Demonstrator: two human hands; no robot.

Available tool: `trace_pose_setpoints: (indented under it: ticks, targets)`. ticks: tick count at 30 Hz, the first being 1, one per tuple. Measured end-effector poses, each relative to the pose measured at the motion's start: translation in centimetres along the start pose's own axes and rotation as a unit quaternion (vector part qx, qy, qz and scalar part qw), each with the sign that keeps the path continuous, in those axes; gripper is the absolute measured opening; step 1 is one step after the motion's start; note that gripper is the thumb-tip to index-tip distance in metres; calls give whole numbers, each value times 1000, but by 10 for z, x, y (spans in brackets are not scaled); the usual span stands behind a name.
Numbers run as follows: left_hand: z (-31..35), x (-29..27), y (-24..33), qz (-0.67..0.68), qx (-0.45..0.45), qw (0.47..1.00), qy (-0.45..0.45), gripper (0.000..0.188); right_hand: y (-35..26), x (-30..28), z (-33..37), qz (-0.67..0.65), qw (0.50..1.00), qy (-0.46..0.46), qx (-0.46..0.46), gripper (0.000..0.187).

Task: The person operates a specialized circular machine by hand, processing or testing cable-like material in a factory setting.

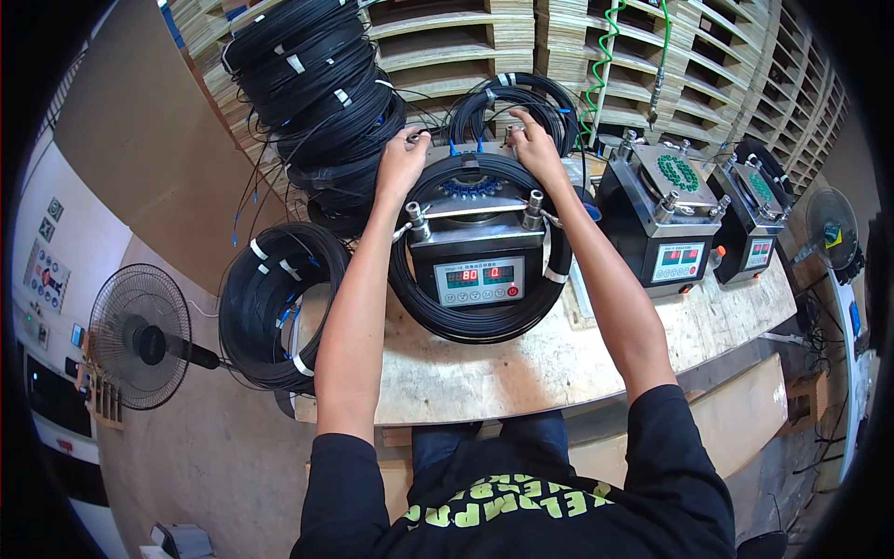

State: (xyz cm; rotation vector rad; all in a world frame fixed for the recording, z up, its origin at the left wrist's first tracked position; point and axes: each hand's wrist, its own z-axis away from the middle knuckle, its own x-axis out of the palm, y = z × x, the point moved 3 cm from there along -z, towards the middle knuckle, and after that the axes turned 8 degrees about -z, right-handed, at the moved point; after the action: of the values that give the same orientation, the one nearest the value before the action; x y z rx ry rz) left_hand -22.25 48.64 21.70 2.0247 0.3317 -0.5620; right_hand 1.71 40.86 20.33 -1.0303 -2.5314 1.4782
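In front of me stands a bench polishing machine (480, 279) with a red digital display. A coil of black cable (475, 331) hangs around it, and small blue connectors (470, 189) ring the plate on its top. My left hand (402, 166) is closed, fingers curled on the metal post knob at the machine's far left corner. At the far right corner, my right hand (537, 154) has its fingers apart, the index finger stretched forward; whether it touches the post there is hard to see. Two near metal posts (417, 224) stand untouched by either hand.
Tall stacked cable coils (312, 102) rise at the far left, with another coil (279, 307) beside the wooden table (447, 382). Two similar machines (666, 224) stand to the right. A fan (140, 335) is at left; wooden pallets (447, 47) line the back.
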Motion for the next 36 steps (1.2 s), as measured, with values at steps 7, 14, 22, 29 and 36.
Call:
trace_pose_setpoints:
  ticks: [7, 14, 22, 29, 36]
  targets:
    - [-6, 3, -16, 15, -23, 1000, -3, 48, -8, 0, 3, 10, 1000, -3, 11, 41]
    - [-3, 4, -10, 11, -26, 1000, -4, 47, -18, -5, 8, -3, 1000, -15, 21, 43]
    - [-5, 4, -14, 19, -6, 1000, -1, 44, -18, -3, 7, -10, 999, -12, 35, 37]
    - [-15, 11, -30, 49, -16, 999, 0, 46, -7, 0, 2, 21, 1000, -7, 21, 37]
    - [-13, 7, -33, 31, -14, 999, 3, 48, -19, 2, 6, -12, 999, -23, 22, 36]
